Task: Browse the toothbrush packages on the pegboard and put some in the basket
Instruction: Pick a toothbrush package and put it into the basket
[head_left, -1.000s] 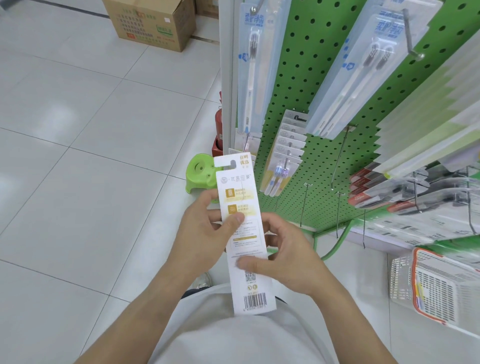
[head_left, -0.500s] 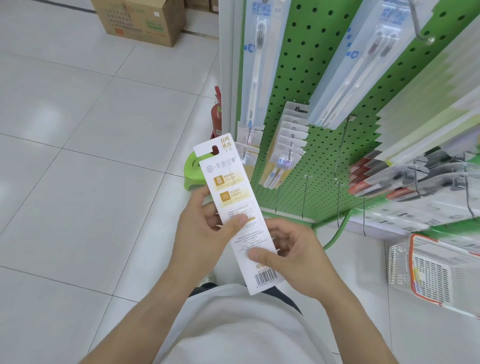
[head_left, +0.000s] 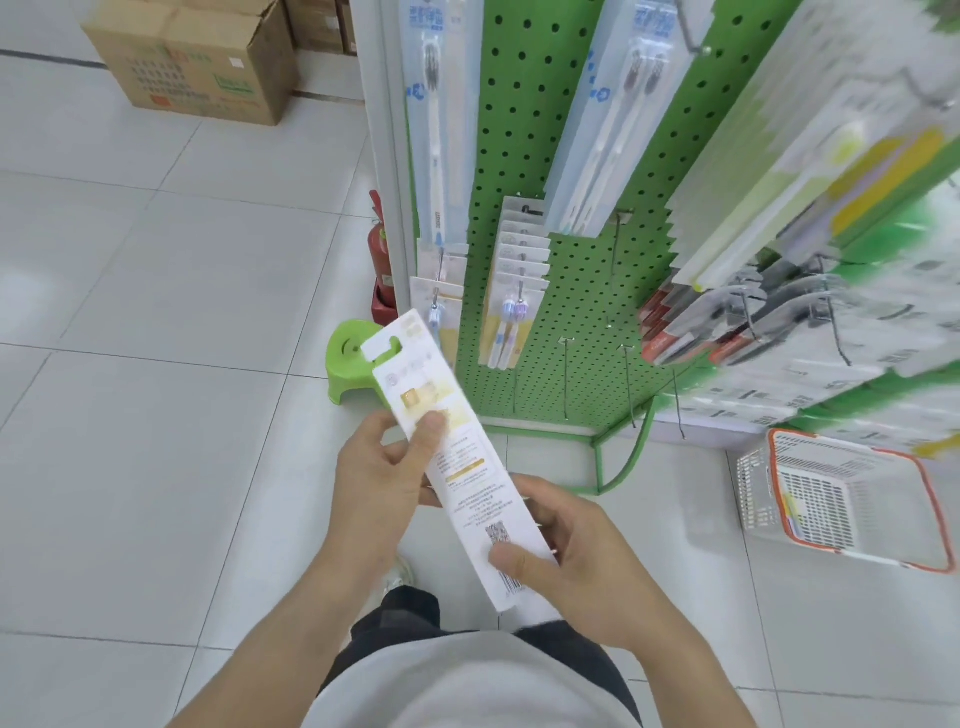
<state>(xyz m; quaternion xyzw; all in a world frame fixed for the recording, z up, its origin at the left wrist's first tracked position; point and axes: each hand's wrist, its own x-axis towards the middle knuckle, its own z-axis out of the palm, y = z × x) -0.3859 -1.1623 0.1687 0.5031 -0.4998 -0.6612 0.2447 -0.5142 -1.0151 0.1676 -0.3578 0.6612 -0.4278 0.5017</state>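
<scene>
I hold a long white toothbrush package (head_left: 457, 457) in front of me, printed back side up, tilted with its hang tab to the upper left. My left hand (head_left: 379, 478) pinches its upper half, thumb on the yellow print. My right hand (head_left: 566, 561) grips the lower end, thumb beside the barcode. The green pegboard (head_left: 566, 291) stands ahead, hung with several toothbrush packages (head_left: 608, 114). The white basket with an orange rim (head_left: 852, 499) sits on the floor at the right, below the display.
A green plastic stool (head_left: 348, 358) and a red fire extinguisher (head_left: 379, 260) stand at the pegboard's left foot. A cardboard box (head_left: 197, 57) sits on the tiled floor at the upper left. Bare metal hooks (head_left: 566, 374) stick out of the pegboard's lower part.
The package has tilted further, its top swinging left and its barcode end moving right. My left thumb has slid up the package. The view has shifted, showing more of the basket.
</scene>
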